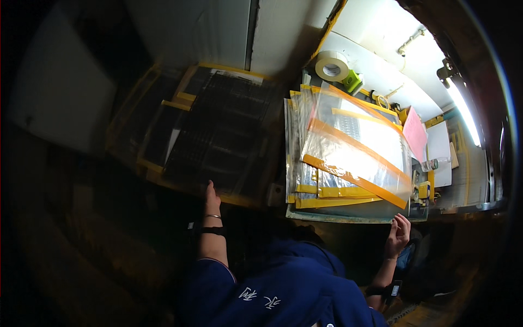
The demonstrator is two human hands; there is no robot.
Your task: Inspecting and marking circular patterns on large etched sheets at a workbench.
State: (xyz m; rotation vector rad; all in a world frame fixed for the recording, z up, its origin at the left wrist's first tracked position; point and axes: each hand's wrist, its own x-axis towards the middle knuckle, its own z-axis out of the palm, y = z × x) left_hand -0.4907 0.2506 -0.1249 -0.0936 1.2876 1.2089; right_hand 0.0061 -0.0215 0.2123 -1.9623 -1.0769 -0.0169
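My left hand point(212, 198) is at the near edge of a stack of dark film sheets point(226, 120) with yellow tape borders, on the dim left side. Its thumb side shows, but most fingers are hidden, so whether it grips a sheet is unclear. My right hand point(399, 231) is raised just off the front right corner of a lit glass-topped table point(348, 219). Its fingers are loosely bent and apart, with nothing visible in them. Above it lies a clear plastic sheet with orange strips point(359, 144), slanted over a pile of yellow-edged films point(297, 163).
A roll of white tape point(331, 66) and a green tape dispenser point(353, 80) stand behind the pile. To the right are a pink sheet point(415, 133), white paper point(439, 152) and a clear bottle point(431, 164). A bright tube lamp point(463, 109) hangs on the right.
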